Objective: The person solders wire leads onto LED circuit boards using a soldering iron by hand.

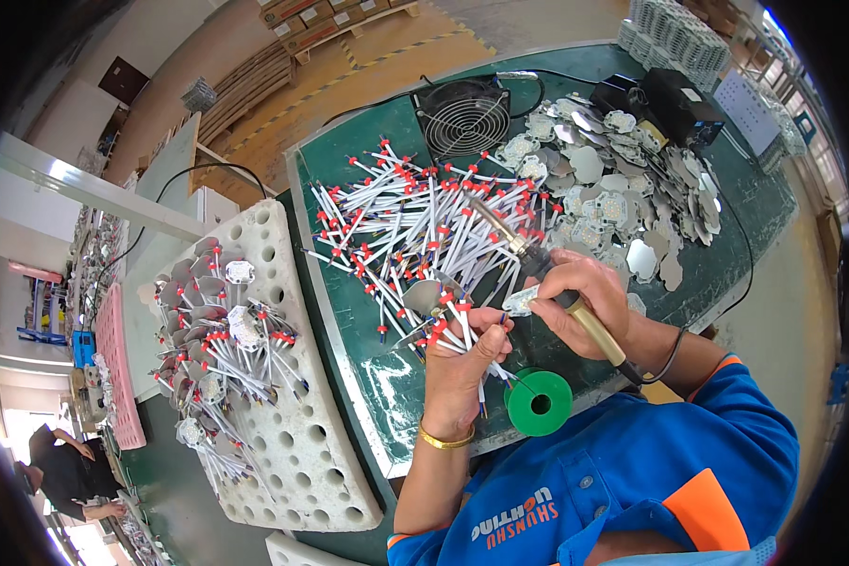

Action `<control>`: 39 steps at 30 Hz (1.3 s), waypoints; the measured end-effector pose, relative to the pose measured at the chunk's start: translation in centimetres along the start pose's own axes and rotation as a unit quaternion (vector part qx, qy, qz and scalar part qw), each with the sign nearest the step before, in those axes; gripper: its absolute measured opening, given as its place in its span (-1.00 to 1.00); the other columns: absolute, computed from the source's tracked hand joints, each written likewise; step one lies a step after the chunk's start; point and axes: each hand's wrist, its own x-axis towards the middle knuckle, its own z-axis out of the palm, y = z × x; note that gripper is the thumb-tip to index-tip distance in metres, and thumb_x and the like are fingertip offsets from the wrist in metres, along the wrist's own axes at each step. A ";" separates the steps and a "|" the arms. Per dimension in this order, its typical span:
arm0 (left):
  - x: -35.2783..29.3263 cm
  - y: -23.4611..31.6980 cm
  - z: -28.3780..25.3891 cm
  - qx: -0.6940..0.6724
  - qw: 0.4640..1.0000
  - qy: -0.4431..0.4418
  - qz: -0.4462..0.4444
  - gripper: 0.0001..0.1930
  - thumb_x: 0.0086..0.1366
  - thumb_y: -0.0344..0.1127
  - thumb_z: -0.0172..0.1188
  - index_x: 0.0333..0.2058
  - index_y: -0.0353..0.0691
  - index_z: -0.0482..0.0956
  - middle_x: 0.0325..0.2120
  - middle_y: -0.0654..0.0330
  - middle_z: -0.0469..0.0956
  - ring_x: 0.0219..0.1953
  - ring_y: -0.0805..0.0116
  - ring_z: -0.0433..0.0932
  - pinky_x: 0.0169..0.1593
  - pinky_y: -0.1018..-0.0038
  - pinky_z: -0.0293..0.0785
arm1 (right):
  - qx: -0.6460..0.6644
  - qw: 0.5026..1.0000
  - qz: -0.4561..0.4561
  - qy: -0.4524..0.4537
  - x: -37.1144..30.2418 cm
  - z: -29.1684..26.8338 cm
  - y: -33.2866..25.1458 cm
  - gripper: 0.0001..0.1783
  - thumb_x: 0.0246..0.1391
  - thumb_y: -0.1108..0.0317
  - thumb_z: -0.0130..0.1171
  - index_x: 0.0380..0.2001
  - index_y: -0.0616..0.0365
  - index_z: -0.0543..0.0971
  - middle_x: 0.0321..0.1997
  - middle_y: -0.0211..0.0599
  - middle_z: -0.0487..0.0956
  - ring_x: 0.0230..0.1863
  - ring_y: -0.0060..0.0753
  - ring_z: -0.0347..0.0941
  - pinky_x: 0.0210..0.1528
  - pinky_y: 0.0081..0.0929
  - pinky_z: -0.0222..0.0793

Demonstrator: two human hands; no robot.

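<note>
My right hand [587, 300] is closed around a soldering iron [596, 332], whose metal tip points up and away to the left. The fingers of this hand also pinch a small silvery circuit board [521, 302]. My left hand [464, 366] grips several white cables with red collars [443, 328]; round metal discs [424, 296] show at their far ends. Its fingertips are close to the board, and I cannot tell whether a wire touches it. Just below, a green spool of solder wire [555, 389] lies near my body.
Beyond my hands lie a heap of white cables with red collars [424, 212], a black fan [462, 121], a pile of silvery discs [590, 165] and a black box [679, 106]. On the left, a white foam board with holes [325, 472] bears assembled pieces. A person [71, 472] works farther left.
</note>
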 end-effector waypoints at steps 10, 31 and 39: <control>-0.2 0.1 0.6 0.035 0.999 0.030 0.004 -0.81 0.12 -0.40 0.22 -0.28 -0.30 0.50 -0.43 0.17 0.53 -0.48 0.51 0.45 -0.39 0.64 0.36 | 0.010 0.999 -0.039 -0.014 0.1 -0.3 0.0 -0.66 -0.28 0.64 0.16 -0.35 0.14 0.36 -0.51 -0.27 0.43 -0.57 -0.24 0.31 -0.54 -0.37 0.23; -1.5 0.4 2.3 0.120 0.986 0.061 0.099 -0.80 0.11 -0.49 0.22 -0.26 -0.34 0.50 -0.43 0.26 0.52 -0.47 0.60 0.43 -0.40 0.69 0.36 | -0.041 0.993 0.086 -0.075 0.1 -1.2 -1.6 -0.66 -0.21 0.55 0.18 -0.29 0.13 0.34 -0.45 -0.31 0.44 -0.54 -0.25 0.42 -0.53 -0.40 0.27; -1.9 0.0 2.2 0.155 0.976 0.088 0.124 -0.81 0.08 -0.53 0.23 -0.28 -0.33 0.53 -0.44 0.30 0.53 -0.44 0.64 0.42 -0.36 0.71 0.36 | -0.002 0.989 0.074 -0.129 1.3 -1.7 -2.1 -0.69 -0.18 0.53 0.13 -0.30 0.12 0.34 -0.57 -0.31 0.41 -0.60 -0.27 0.41 -0.56 -0.41 0.26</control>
